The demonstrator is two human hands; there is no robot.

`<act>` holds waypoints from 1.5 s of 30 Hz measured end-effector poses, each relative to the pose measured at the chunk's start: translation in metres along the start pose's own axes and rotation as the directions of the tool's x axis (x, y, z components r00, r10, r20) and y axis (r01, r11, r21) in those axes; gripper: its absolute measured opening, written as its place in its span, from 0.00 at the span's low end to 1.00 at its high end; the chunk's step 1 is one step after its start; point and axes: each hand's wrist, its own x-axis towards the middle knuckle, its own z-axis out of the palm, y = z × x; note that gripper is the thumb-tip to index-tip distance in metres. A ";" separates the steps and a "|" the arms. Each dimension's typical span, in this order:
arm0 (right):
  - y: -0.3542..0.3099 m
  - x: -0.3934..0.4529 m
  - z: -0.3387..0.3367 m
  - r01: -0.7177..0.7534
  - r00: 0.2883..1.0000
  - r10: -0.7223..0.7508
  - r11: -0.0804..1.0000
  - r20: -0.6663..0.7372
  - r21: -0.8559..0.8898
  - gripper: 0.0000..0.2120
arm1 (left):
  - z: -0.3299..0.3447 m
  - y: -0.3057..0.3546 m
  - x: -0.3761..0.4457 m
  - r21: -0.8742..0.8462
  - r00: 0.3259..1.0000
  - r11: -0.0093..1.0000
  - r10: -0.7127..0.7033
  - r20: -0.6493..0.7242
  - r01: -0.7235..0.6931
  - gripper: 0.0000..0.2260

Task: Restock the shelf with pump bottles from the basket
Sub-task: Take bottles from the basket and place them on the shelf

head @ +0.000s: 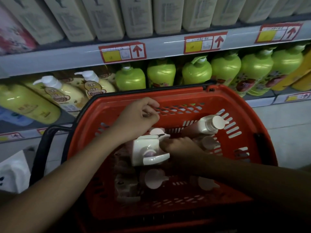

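Note:
A red plastic basket [181, 96] with black handles sits in front of the shelf [67, 59]. Inside it lie several pale pink pump bottles with white pump heads. My left hand [139, 118] hovers over the basket's far side with its fingers curled and nothing in them. My right hand [181, 147] reaches into the basket's middle and touches a white pump bottle [146, 152]; whether it grips the bottle is unclear. Another pump bottle [208, 126] leans against the far right wall of the basket.
Green pump bottles [196, 73] and yellow pump bottles [67, 95] fill the shelf behind the basket. Cream boxes [138, 17] line the upper shelf. Red-framed price tags [122, 52] sit on the shelf edge. A white bag [13, 172] lies at the lower left.

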 end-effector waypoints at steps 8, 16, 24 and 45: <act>0.018 -0.004 -0.067 -0.112 0.971 0.139 0.983 -0.194 0.144 0.20 | -0.015 -0.005 0.005 -0.123 1.000 0.992 0.016 0.004 -0.016 0.14; 0.009 0.002 -0.157 -0.230 0.707 0.397 0.912 -0.586 0.340 0.29 | 0.000 0.025 -0.003 -0.458 0.990 0.882 0.139 0.017 -0.116 0.20; -0.034 0.011 -0.182 -0.108 0.581 0.453 0.866 -0.676 0.488 0.30 | 0.024 0.048 -0.018 -0.313 0.949 0.918 0.161 -0.271 -0.245 0.49; -0.066 -0.002 -0.156 0.172 0.913 0.403 -0.245 -0.062 0.954 0.21 | -0.067 0.080 -0.077 -0.297 0.927 0.896 0.247 -0.281 -0.329 0.33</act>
